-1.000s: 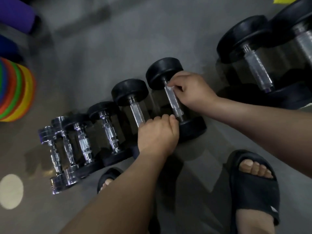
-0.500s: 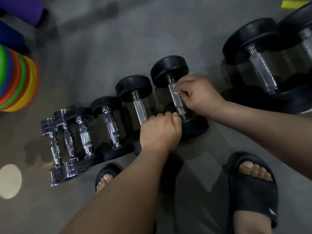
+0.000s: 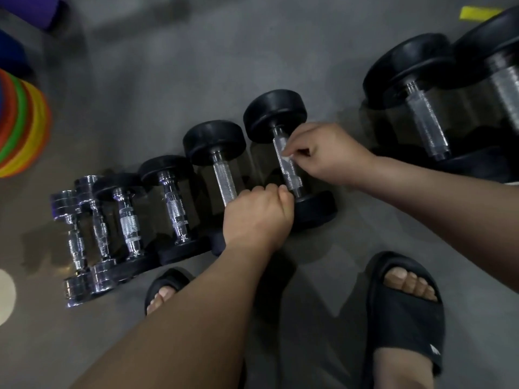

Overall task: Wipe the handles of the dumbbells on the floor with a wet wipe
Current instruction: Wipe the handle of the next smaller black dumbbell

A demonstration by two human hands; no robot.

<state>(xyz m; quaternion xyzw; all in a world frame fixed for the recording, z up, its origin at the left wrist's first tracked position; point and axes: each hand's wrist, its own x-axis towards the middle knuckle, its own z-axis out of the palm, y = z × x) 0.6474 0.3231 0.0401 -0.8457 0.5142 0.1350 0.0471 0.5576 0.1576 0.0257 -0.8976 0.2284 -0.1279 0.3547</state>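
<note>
A wet wipe (image 3: pixel 286 153) is pinched by the right hand (image 3: pixel 330 153) against the handle (image 3: pixel 292 175) of the dumbbell (image 3: pixel 275 115) at frame centre. The left hand (image 3: pixel 257 217) is curled just below it; whether anything is gripped cannot be told.

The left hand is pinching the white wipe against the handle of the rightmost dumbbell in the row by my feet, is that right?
No, the hand is wrong. In the head view the right hand pinches the white wipe against the handle of the rightmost dumbbell in that row; the left hand sits curled at the near ends.
</note>
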